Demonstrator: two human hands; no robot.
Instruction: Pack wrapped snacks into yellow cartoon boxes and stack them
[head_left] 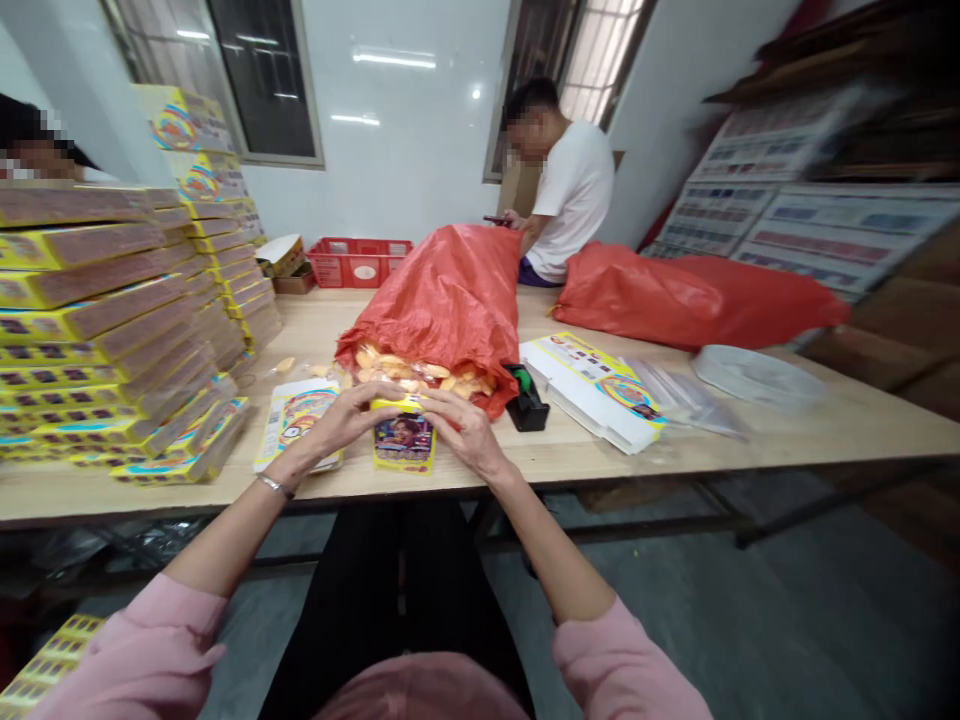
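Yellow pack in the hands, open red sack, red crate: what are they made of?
Yellow pack: probably printed card, flat crisp face; film possible, gloss unclear. Open red sack: likely woven plastic, faint sheen, soft creases. Red crate: seemingly smooth moulded plastic, slotted walls.

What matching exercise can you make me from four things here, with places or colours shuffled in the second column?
1. tape dispenser
2. plastic crate
3. printed pack
4. stacked boxes

A. held by the left hand and right hand
B. red, at the far side of the table
C. piled at the left
D. black, beside the open sack

Pairs: 1-D, 2-B, 3-A, 4-C
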